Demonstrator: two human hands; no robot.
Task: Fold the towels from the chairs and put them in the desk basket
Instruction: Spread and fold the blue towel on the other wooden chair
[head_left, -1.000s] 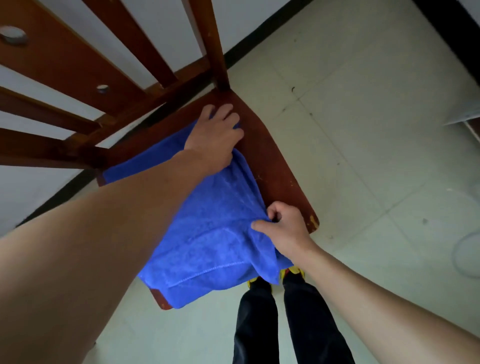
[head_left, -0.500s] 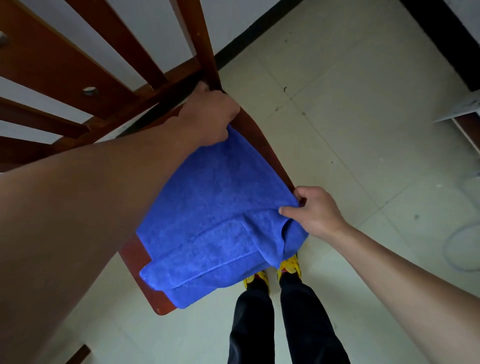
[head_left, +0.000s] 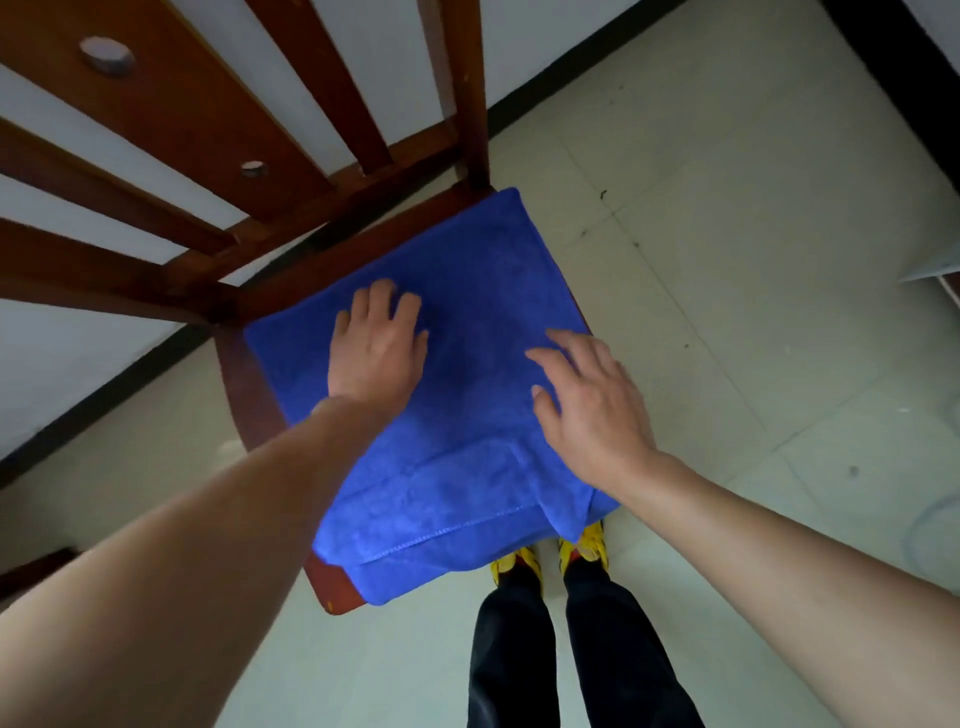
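A blue towel (head_left: 467, 291) lies spread flat over the seat of a dark wooden chair (head_left: 244, 384), with a folded flap along its near edge that hangs over the seat's front. My left hand (head_left: 376, 348) presses palm down on the towel's left half, fingers apart. Over the towel's right half, my right hand (head_left: 587, 400) is spread, palm down, holding nothing. The desk basket is not in view.
The chair's slatted backrest (head_left: 171, 114) rises at the upper left against a white wall with a black skirting. Pale floor tiles (head_left: 727, 260) surround the chair. My legs and yellow shoes (head_left: 550, 561) stand just in front of the seat. A white edge (head_left: 930, 270) shows at far right.
Both hands have let go of the towel's corners. The towel, held up and pulled across the seat before, now lies flat, and both palms rest on it.
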